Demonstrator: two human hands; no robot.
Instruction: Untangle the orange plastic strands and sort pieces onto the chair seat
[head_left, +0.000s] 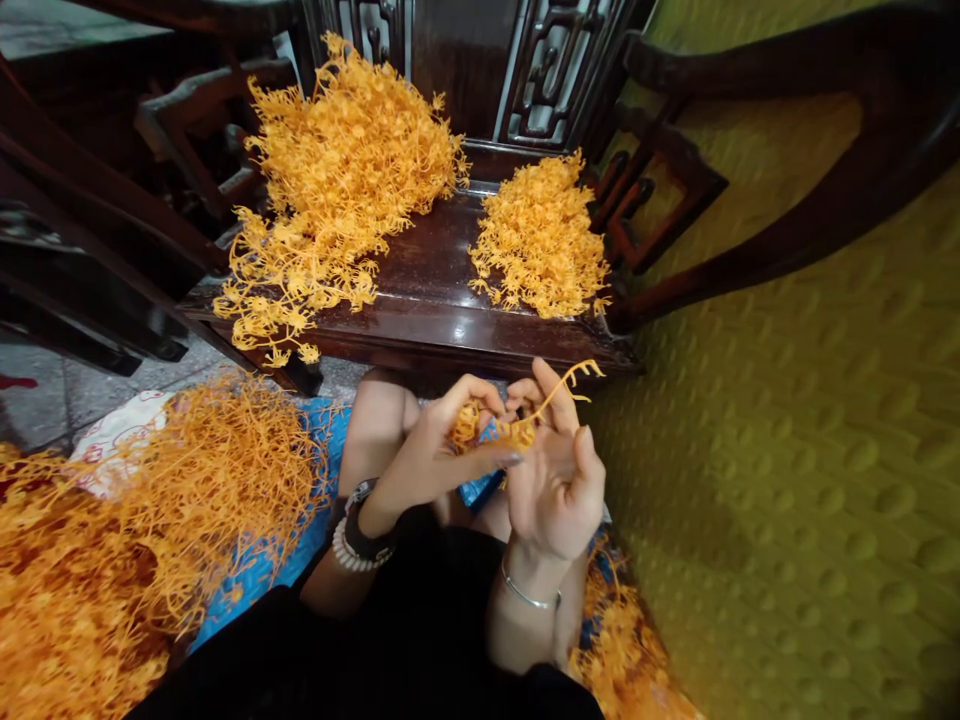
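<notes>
Both hands meet above my knees, just in front of a dark wooden chair seat (435, 300). My left hand (431, 455) is closed, thumb and fingers pinching a small orange plastic sprig (517, 425). My right hand (559, 475) also grips this sprig, and a thin orange stem sticks up and to the right from its fingers. A large heap of the same orange sprigs (345, 170) lies on the left of the seat, a smaller heap (540, 235) on its right.
A big tangle of orange pieces (127, 530) lies on a blue cloth (300, 540) at my left. More orange pieces (622, 640) sit by my right leg. A green textured cushion (787, 450) fills the right side. Grey floor (45, 400) shows at left.
</notes>
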